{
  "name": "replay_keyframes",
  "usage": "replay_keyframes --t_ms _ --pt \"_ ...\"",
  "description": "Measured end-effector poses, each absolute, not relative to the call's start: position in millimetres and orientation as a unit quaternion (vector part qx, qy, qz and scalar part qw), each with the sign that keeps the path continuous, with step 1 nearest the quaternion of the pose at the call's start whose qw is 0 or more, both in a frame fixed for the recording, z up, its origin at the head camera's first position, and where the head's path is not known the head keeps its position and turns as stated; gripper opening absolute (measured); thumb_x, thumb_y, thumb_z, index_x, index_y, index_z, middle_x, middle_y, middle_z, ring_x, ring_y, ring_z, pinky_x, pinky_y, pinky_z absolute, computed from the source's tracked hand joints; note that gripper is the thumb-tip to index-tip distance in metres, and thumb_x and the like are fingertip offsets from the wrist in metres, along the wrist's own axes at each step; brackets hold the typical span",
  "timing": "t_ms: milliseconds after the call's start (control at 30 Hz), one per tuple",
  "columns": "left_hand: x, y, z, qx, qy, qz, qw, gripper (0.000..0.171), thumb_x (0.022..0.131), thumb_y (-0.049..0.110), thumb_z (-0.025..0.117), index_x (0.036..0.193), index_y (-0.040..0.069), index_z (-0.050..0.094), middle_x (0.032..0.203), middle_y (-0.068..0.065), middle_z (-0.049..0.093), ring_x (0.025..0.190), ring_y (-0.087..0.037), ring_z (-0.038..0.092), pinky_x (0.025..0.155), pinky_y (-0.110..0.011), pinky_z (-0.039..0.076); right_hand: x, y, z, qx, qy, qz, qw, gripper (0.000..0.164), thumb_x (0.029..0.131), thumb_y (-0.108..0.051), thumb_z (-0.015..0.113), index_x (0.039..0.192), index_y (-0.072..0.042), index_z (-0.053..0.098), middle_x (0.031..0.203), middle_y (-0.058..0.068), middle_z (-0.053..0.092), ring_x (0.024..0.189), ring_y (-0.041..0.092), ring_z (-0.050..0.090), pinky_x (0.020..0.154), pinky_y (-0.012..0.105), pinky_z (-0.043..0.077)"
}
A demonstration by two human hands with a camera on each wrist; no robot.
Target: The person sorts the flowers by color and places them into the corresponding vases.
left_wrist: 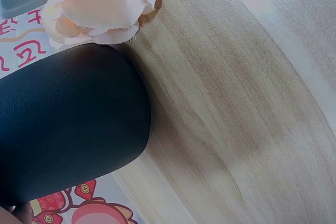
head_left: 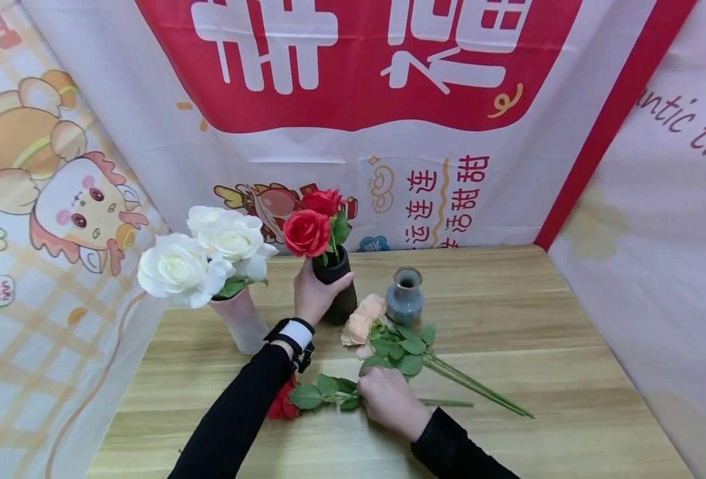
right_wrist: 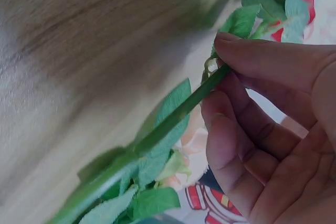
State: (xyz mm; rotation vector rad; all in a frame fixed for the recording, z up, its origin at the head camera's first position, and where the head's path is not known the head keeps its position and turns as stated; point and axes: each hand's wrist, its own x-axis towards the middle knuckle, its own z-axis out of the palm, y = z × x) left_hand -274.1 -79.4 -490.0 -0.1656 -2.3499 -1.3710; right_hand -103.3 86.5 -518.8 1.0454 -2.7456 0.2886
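Observation:
My left hand (head_left: 319, 293) holds the upper part of a black vase (head_left: 345, 303), thumb across its near side. Two red roses (head_left: 307, 233) stand in that vase. In the left wrist view the dark vase body (left_wrist: 79, 119) fills the left side. Low over the tabletop, my right hand (head_left: 391, 402) pinches the green stem (right_wrist: 173, 119) of another red rose between thumb and fingers. That rose's bloom (head_left: 283, 402) points left, partly behind the left forearm. Peach roses (head_left: 364, 322) with long green stems lie just beyond the right hand.
A pink-and-white vase (head_left: 241, 322) with large white roses (head_left: 176, 266) stands left of the black one. To the right is a small blue-grey vase (head_left: 405, 299). Printed cloths (head_left: 353, 146) hang behind and beside the wooden table (head_left: 538, 319).

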Motion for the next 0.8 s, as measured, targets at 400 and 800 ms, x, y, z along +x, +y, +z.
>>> replay_keyframes --t_ms 400,800 --pt "-272 -77 -490 -0.052 -0.848 -0.492 0.191 0.086 0.065 0.066 0.074 0.136 0.030 0.042 0.124 0.010 0.055 0.111 -0.009 0.053 0.092 -0.030 0.040 -98 109 -501 0.281 -0.946 0.105 0.128 0.030 0.060 0.007 0.052 0.050 -0.021 0.049 0.063 -0.006 0.048 0.054 0.011 0.049 0.040 0.024 0.033" --pt "-274 -79 -490 -0.055 -0.847 -0.487 0.208 0.083 0.066 0.062 0.075 0.135 0.030 0.043 0.123 0.010 0.055 0.110 -0.009 0.052 0.092 -0.029 0.039 -101 145 -477 0.214 -0.955 0.102 0.178 0.033 0.056 0.008 0.047 0.061 -0.018 0.067 0.070 -0.006 0.050 0.063 0.013 0.051 0.042 0.024 0.037"
